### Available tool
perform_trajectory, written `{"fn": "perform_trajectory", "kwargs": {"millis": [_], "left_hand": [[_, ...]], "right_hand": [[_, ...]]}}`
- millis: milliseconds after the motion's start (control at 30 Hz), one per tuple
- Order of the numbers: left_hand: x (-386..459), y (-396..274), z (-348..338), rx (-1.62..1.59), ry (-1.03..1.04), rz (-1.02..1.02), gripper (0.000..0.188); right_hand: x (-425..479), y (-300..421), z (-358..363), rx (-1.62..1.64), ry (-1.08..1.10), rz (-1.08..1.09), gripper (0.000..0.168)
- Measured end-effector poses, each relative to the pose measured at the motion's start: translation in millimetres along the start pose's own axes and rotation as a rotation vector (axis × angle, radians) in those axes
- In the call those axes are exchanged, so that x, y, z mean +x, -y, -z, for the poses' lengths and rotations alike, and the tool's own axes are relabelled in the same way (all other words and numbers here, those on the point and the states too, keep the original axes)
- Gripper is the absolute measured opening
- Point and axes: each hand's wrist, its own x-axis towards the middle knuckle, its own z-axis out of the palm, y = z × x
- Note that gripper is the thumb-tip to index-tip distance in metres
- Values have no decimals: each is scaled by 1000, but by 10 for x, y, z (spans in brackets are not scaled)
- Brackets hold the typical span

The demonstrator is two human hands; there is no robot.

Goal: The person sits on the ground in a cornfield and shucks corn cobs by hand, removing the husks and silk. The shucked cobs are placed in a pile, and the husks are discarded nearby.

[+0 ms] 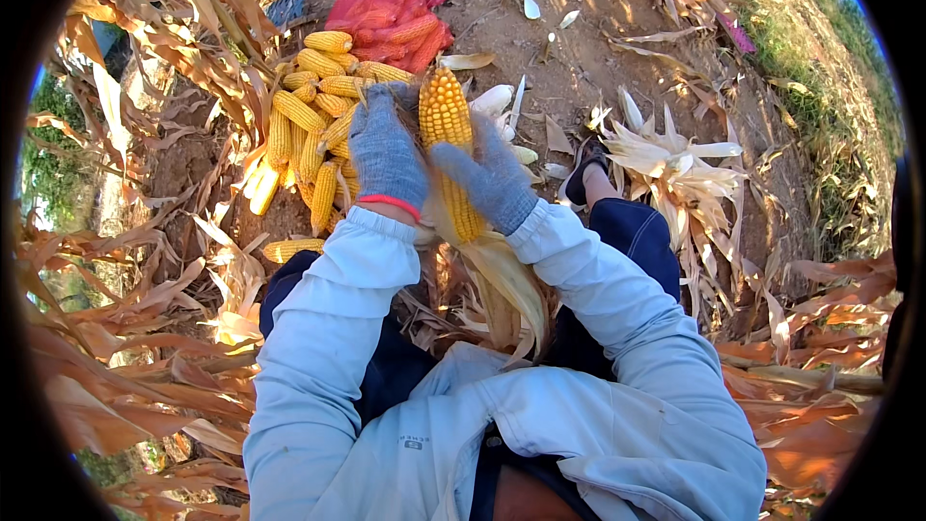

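My right hand (pixel 492 177), in a grey knit glove, grips a yellow corn cob (pixel 445 112) that stands tip away from me. Pale husk leaves (pixel 506 268) are peeled down and hang from its lower end. My left hand (pixel 387 141), gloved in grey with a red cuff edge, is just left of the cob, its fingers curled near the tip side with thin strands by them; whether it grips any husk or silk is unclear. Beyond and left of it lies a heap of husked yellow cobs (pixel 311 130). A red mesh bag (pixel 394 22) with cobs inside rests behind the heap.
One loose cob (pixel 289 250) lies by my left knee. Stripped husks (pixel 673 159) are piled right of my shoe (pixel 582 170). Dry corn stalks and leaves (pixel 145 376) border both sides. Bare soil (pixel 608 7), with scattered husk bits, stretches ahead.
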Motion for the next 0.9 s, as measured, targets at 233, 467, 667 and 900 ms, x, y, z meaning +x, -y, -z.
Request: {"fn": "perform_trajectory", "kwargs": {"millis": [233, 467, 667, 900], "left_hand": [[-45, 38, -54, 219, 163, -193, 30], [-97, -59, -26, 324, 308, -106, 32], [-154, -160, -97, 174, 271, 5, 32], [5, -93, 25, 53, 226, 67, 30]], "right_hand": [[-51, 59, 1, 67, 63, -43, 72], [-112, 221, 45, -189, 124, -95, 73], [-106, 99, 66, 123, 185, -73, 70], [-100, 76, 69, 235, 186, -44, 72]]}}
